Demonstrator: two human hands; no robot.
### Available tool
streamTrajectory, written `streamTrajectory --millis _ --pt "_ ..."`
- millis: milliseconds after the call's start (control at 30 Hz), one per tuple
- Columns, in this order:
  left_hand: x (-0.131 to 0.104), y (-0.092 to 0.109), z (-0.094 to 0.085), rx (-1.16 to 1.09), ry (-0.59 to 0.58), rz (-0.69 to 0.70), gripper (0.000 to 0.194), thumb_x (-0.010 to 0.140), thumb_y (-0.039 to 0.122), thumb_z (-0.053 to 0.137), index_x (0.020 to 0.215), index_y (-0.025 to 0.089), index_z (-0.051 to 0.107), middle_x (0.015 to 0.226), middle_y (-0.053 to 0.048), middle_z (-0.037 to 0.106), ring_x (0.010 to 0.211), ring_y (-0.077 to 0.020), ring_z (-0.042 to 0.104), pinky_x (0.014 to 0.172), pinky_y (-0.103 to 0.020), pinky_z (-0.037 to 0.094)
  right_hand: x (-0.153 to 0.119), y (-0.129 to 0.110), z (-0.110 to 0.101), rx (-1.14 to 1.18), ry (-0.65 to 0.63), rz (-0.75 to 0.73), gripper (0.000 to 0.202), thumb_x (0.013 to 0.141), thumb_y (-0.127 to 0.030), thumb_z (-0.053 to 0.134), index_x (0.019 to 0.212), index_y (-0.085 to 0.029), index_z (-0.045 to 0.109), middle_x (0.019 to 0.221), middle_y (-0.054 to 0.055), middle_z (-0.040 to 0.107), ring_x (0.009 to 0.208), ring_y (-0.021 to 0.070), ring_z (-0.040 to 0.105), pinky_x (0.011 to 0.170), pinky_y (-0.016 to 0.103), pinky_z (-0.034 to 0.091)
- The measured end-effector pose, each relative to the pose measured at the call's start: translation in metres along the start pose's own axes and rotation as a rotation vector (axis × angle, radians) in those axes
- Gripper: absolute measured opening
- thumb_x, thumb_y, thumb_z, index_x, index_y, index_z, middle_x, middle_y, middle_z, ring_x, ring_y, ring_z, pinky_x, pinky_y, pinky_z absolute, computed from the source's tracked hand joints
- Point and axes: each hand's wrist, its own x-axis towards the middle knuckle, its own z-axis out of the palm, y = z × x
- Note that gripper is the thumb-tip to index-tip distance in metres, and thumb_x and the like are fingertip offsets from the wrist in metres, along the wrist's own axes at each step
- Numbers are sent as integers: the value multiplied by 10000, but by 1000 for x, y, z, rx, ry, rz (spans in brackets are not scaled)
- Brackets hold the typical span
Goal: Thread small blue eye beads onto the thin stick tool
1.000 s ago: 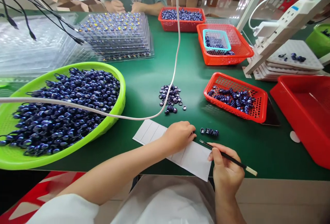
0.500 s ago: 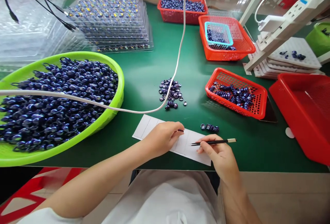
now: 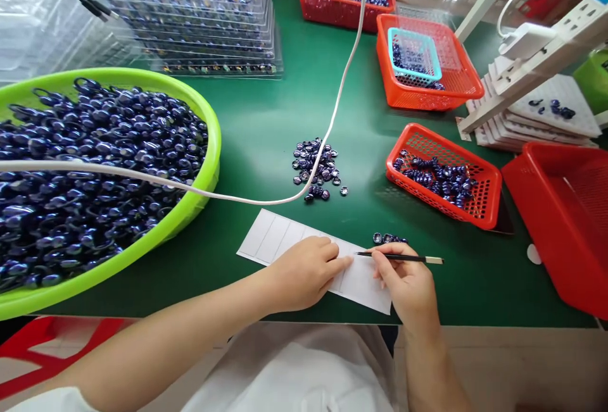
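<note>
A white paper strip (image 3: 274, 235) with ruled lines lies on the green table. My left hand (image 3: 308, 273) rests on it, fingers curled and the index fingertip down on the paper; whatever lies under the fingers is hidden. In my right hand (image 3: 406, 279) are black tweezers (image 3: 396, 256) with a pale end, held like a pen. Their tips point left, close to my left index finger. Just behind my right hand is a short row of dark shiny ring-like pieces (image 3: 387, 238). Farther back lies a loose pile of similar pieces (image 3: 317, 162).
A green basin (image 3: 215, 140) heaped with dark looped pieces stands at left. Red baskets (image 3: 494, 200) and a red bin (image 3: 546, 235) are on the right. A white cable (image 3: 266, 201) crosses the view. Clear stacked trays (image 3: 199, 32) stand at the back.
My left hand has turned palm down onto the paper; the small dark piece in its fingers is now out of sight. The tweezers' tips have come near the left index finger. The view has tilted down.
</note>
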Motion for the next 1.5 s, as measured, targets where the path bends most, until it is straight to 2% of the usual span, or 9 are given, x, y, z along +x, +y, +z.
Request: streamTrajectory --millis 200,500,733,933,1133,1367,1500 --pt "0 0 0 -7 -9 -2 295 916 114 451 1165 133 608 813 -82 589 704 -231 491 626 -368 429 3 -1 -1 -13 -24 -23 253 880 -442 703 902 -191 678 612 -4 631 502 137 565 451 227 446" --pt "1 0 1 -16 -11 -9 293 927 115 435 1163 126 608 808 -84 582 703 -232 483 614 -367 418 1 -1 -1 12 33 -36 239 881 -430 705 885 -191 691 586 -6 620 506 139 563 460 229 436" --pt "0 0 2 -17 -15 -11 295 913 110 460 1175 132 592 813 -80 573 708 -231 483 627 -361 412 4 -1 0 4 -24 -31 250 879 -443 706 905 -195 689 619 5 632 514 150 569 441 236 424" --pt "0 0 2 -20 -8 -12 292 922 113 448 1169 131 604 811 -77 572 702 -231 471 623 -357 383 3 -3 -1 -28 0 -28 221 886 -424 696 888 -203 682 613 -11 624 514 137 559 465 232 420" --pt "1 1 -1 -17 -13 -17 305 945 115 410 1163 124 622 804 -80 581 700 -232 480 620 -359 396 0 -5 3 -27 66 -24 214 861 -417 723 859 -205 688 618 -17 623 519 135 550 504 240 448" --pt "1 1 2 5 6 -11 309 930 117 430 1156 127 639 816 -95 608 718 -241 526 628 -356 435 -9 1 -2 112 176 -61 208 871 -390 731 872 -185 695 549 -31 569 501 116 520 498 221 417" --pt "-2 1 3 -111 73 -105 359 925 89 404 1230 94 593 904 -128 665 803 -253 596 693 -358 479 -23 13 -4 263 283 -49 206 860 -367 757 908 -180 687 567 -20 602 519 121 550 536 230 458"
